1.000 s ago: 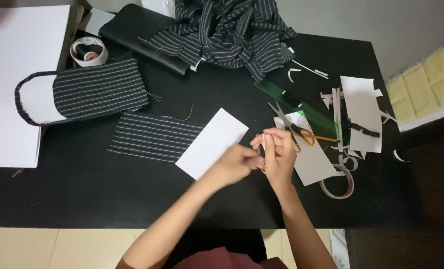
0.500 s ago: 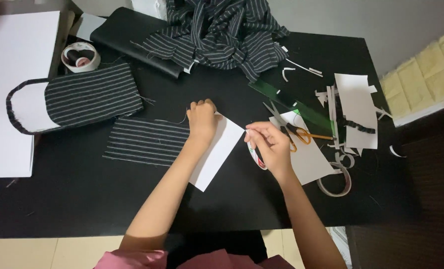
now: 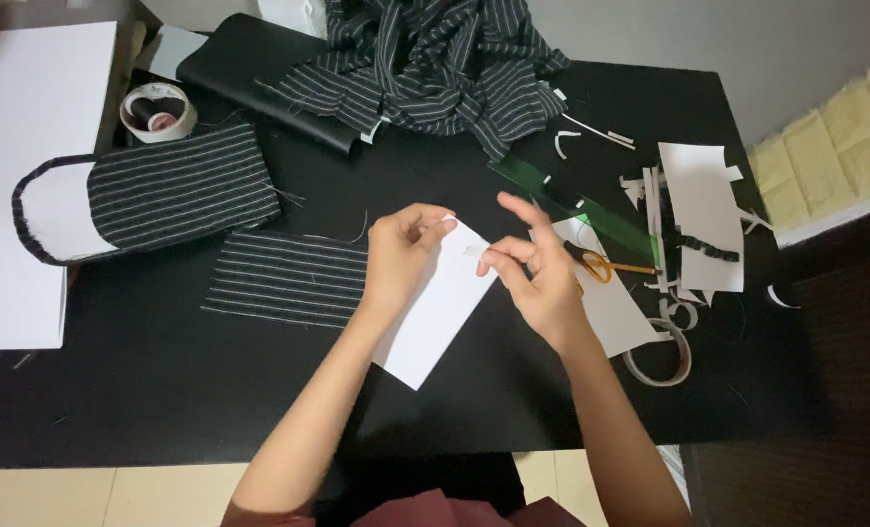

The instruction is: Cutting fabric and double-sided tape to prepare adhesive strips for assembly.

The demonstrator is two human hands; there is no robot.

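The person's left hand (image 3: 401, 256) rests curled on the top corner of the white card (image 3: 433, 304), fingertips pinching its edge, while the right hand (image 3: 538, 273) pinches something tiny at the card's right edge, its other fingers splayed. Best bet is keeping the card flat on the black table (image 3: 162, 390). Left of the card lies a striped fabric rectangle (image 3: 289, 278); no labels are readable.

Scattered across a black table (image 3: 162, 390): heap of striped fabric (image 3: 435, 68), striped pouch with loop handle (image 3: 176, 185), flat striped piece (image 3: 284, 278), tape roll (image 3: 157, 112), green ruler (image 3: 572, 205), orange-handled scissors (image 3: 606, 265), paper offcuts (image 3: 704, 210), large white sheet (image 3: 20, 176).
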